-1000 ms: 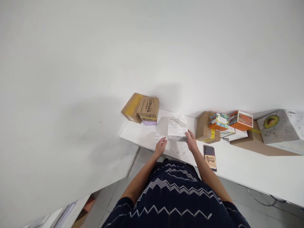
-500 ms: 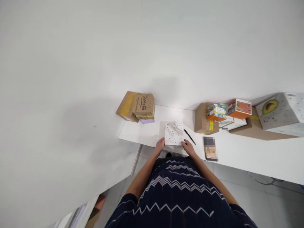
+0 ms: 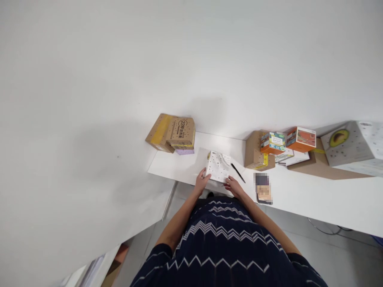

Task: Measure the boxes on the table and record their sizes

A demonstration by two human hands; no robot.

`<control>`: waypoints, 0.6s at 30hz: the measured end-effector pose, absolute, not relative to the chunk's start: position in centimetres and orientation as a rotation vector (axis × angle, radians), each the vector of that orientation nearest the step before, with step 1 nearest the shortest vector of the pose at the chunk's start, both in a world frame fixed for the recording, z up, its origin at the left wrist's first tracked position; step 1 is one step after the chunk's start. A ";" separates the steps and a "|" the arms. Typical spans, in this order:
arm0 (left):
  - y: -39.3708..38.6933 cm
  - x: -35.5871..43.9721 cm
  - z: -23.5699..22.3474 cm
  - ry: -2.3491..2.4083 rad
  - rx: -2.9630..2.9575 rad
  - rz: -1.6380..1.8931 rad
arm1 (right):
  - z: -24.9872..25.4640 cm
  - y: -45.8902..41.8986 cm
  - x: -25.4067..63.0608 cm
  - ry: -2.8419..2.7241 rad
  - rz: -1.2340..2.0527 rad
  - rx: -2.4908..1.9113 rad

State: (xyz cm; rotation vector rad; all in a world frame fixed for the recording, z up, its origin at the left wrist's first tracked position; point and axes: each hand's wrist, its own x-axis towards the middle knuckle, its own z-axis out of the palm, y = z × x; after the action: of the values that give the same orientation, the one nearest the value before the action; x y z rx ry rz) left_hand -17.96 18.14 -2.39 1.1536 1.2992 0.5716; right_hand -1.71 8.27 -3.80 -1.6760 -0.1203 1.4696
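White speckled box (image 3: 218, 166) at the front of the white surface (image 3: 299, 195), slightly turned. Left hand (image 3: 202, 179) grips its left near corner; right hand (image 3: 232, 185) at its right near corner, fingers curled, seemingly touching, hold unclear. Relative to that box: black pen (image 3: 238, 173) just right; blurred-out phone-shaped item (image 3: 263, 188) further right, nearer the person; brown taped carton (image 3: 259, 151) right and farther back; stacked brown cartons (image 3: 181, 132) back left.

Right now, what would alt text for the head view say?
Two bare hands hold a white speckled box at a white table's edge, beside a black pen; cardboard cartons stand on both sides.
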 end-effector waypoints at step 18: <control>16.4 -19.7 -0.8 1.078 2.338 0.693 | -0.3 9.5 1.0 -0.034 1.151 -1.667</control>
State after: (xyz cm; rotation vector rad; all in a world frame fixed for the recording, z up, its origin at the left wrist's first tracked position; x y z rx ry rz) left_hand -19.68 16.43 -0.79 2.3381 1.0782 0.6928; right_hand 1.01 9.45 -0.34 -1.6665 -0.0340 1.1511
